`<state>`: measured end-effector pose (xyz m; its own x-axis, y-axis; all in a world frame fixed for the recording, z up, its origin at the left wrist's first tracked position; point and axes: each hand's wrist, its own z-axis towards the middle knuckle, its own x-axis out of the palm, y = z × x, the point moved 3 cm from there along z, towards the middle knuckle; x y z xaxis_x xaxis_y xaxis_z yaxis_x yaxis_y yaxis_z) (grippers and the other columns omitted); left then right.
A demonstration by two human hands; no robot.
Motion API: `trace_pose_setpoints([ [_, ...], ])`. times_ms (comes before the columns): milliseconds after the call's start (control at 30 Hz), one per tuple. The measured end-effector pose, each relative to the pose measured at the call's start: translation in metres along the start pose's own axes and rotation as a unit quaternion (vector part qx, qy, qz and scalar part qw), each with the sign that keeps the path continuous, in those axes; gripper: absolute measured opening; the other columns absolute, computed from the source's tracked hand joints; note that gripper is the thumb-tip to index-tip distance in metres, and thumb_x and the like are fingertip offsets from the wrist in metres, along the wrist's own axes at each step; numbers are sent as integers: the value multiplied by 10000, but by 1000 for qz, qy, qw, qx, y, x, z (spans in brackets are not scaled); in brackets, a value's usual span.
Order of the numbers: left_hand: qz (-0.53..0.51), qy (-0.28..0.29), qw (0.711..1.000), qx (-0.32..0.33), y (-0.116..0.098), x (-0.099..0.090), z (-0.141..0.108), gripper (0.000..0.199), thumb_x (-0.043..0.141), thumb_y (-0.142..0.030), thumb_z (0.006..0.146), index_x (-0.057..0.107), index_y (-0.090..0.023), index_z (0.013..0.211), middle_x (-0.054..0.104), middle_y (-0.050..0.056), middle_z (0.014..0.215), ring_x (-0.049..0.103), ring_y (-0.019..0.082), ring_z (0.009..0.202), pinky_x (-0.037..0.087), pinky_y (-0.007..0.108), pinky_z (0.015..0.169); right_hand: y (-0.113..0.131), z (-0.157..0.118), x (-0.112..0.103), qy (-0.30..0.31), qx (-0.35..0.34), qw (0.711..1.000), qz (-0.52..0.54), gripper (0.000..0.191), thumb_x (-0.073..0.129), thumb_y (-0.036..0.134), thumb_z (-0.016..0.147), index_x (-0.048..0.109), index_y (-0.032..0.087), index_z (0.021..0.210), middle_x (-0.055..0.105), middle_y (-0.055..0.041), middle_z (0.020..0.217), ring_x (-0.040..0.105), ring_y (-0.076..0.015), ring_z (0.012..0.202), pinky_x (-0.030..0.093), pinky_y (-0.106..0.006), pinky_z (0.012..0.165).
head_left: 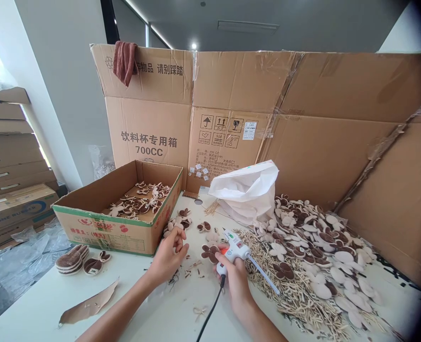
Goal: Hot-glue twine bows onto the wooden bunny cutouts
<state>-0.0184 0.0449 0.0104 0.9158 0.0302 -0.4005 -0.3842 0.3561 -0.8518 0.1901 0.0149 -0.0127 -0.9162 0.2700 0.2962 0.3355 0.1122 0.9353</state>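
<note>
Left hand (168, 256) loosely curled, can't tell if anything's in it; light, soft-looking brown flower cutout (209, 253) just beside the glue gun (236, 247), probably easiest pinched by its edge; right hand (233, 280) wrapped round the gun's handle.

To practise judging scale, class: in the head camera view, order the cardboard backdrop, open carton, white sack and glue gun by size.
1. cardboard backdrop
2. open carton
3. white sack
4. glue gun

The glue gun is nearest the camera, so it may look larger than it truly is.
</note>
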Motion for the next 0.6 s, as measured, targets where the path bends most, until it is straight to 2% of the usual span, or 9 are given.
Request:
trace_pose_setpoints([
  [100,-1,-34,999,8,6,0,0,142,520,-194,875,494,-228,1011,398,-76,656,441,146,607,376,245,638,0,0,0,0,-1,1000,5,456,851,387,650,663,206,1024,691,-6,765,600,-186,570,401,-291,490],
  [200,23,-37,998,38,3,-2,-1,261,524,-126,821,529,-224,1063,542,-11,824,559,184,807,447,301,804,0,0,0,-2,-1,1000,9,474,856,396,639,666,202,1028,711,-21,796,605,-189,575,398,-291,482],
  [267,51,-20,997,51,-2,-3,-2,295,569,-121,791,556,-224,1067,604,45,999,576,232,995,444,353,908,0,-1,1,6,1,1000,13,485,861,397,644,661,200,1039,717,-28,822,605,-187,588,396,-285,478],
  [333,62,19,996,58,-9,-2,-4,254,622,-163,799,585,-226,1043,622,66,1084,565,263,1080,438,379,947,0,-2,2,20,3,1000,21,486,864,391,655,653,199,1049,714,-29,834,601,-180,604,395,-276,478],
  [467,43,106,990,79,-21,7,-9,136,689,-294,854,615,-227,946,652,36,1018,584,245,1025,431,365,941,2,-5,5,53,-5,998,32,481,867,375,686,638,204,1073,710,-32,892,600,-168,620,404,-267,486],
  [600,44,148,986,61,-24,17,-13,277,732,-457,857,622,-203,864,648,23,908,583,218,893,424,324,837,0,-7,7,80,-12,996,28,494,854,377,718,636,198,1124,713,-42,909,612,-178,649,425,-273,501],
])
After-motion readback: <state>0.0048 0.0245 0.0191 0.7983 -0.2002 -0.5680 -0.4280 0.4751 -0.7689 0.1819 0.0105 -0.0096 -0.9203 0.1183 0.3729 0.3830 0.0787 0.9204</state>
